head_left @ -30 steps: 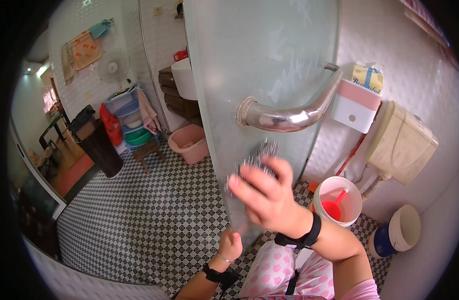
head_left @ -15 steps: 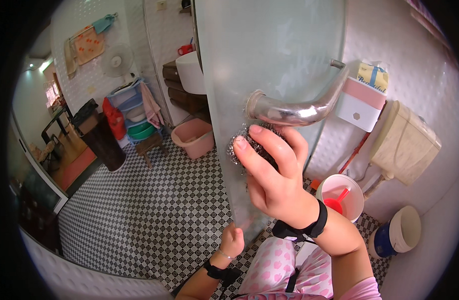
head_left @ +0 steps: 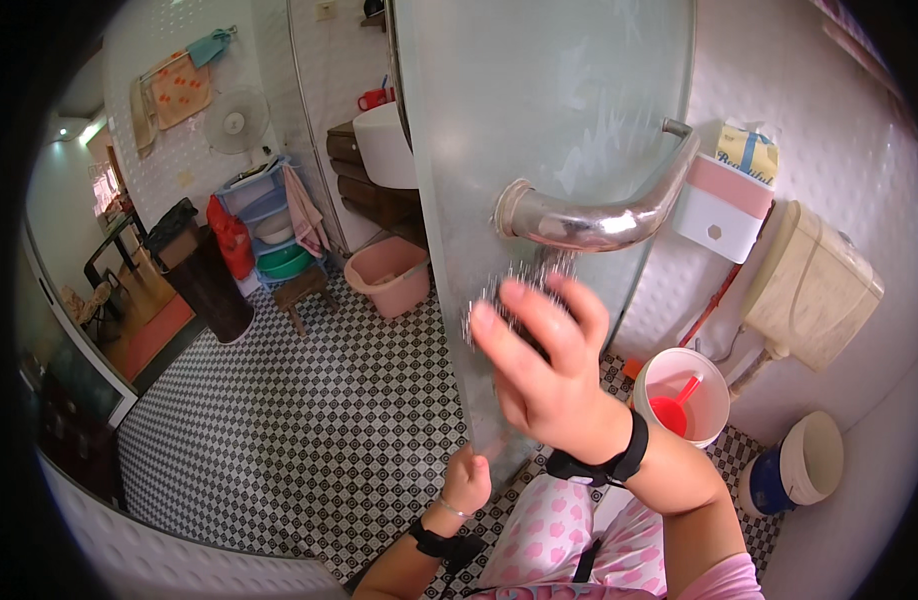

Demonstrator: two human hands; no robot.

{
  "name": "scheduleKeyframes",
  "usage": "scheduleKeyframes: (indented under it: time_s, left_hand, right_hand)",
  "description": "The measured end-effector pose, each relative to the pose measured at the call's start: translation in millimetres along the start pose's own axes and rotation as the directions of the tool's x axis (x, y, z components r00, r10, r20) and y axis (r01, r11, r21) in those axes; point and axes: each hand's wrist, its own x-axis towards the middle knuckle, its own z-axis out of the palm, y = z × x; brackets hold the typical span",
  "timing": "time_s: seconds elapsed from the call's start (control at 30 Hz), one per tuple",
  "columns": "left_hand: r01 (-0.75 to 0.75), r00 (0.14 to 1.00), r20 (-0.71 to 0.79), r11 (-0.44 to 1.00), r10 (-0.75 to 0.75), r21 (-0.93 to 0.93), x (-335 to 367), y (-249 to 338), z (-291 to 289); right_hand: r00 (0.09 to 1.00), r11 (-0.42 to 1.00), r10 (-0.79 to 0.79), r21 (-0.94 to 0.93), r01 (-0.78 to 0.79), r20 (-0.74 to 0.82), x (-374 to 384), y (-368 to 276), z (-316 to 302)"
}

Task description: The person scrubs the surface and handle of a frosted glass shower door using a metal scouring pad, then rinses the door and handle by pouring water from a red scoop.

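Observation:
A frosted glass door (head_left: pixel 569 90) stands upright in front of me, with a curved metal handle (head_left: pixel 589 222) across it. Under the handle, my right hand (head_left: pixel 554 370) presses a steel wool scrubber (head_left: pixel 524 290) against the glass, its fingers bent over the shiny strands. The palm side and part of the scrubber are hidden behind the fingers. Lower down, my left hand (head_left: pixel 466 482) grips the door's bottom edge near the corner; its fingers go behind the glass and only the thumb side shows. Both wrists wear black bands.
To the right, a white bucket (head_left: pixel 714 430) holds a red ladle, beside a blue-and-white bucket (head_left: pixel 797 470). A cistern (head_left: pixel 814 285) and a tissue box (head_left: pixel 721 215) hang on the wall. A pink basin (head_left: pixel 389 285), wooden stool (head_left: pixel 304 292) and dark bin (head_left: pixel 209 285) stand left on the patterned floor.
My right hand and the scrubber have slid a little down the glass, away from the handle. My left hand keeps its place on the door edge.

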Motion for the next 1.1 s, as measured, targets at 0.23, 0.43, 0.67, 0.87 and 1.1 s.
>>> scheduleKeyframes:
  time_s: [0.23, 0.43, 0.67, 0.87, 1.1]
  left_hand:
    - [-0.01, 1.0, -0.015, 1.0, 0.01, 0.022, 0.0, -13.2, 1.8]
    - [0.008, 1.0, -0.022, 1.0, -0.008, -0.023, -1.9, -11.0, 3.0]
    - [-0.065, 0.997, -0.029, 0.998, 0.065, 0.027, 3.1, -11.9, 2.4]
    - [-0.034, 0.998, -0.048, 0.999, 0.034, 0.004, 3.2, -7.7, 1.8]
    - [-0.063, 0.996, -0.057, 0.997, 0.066, 0.048, 3.5, -10.1, 3.5]
  right_hand:
    - [0.998, 0.997, 0.0, 0.072, -0.005, 0.07, -57.4, -7.3, 5.6]
    - [0.998, 1.0, 0.0, 0.011, 0.001, -0.063, 12.4, 0.1, 4.4]
    - [1.0, 1.0, 0.001, 0.002, -0.001, 0.007, -29.6, 1.0, 8.4]
    - [0.997, 0.999, 0.026, 0.023, -0.025, -0.071, 28.0, -7.8, 1.2]
    - [0.996, 0.996, 0.087, 0.035, -0.086, -0.003, 8.6, -15.8, -3.1]
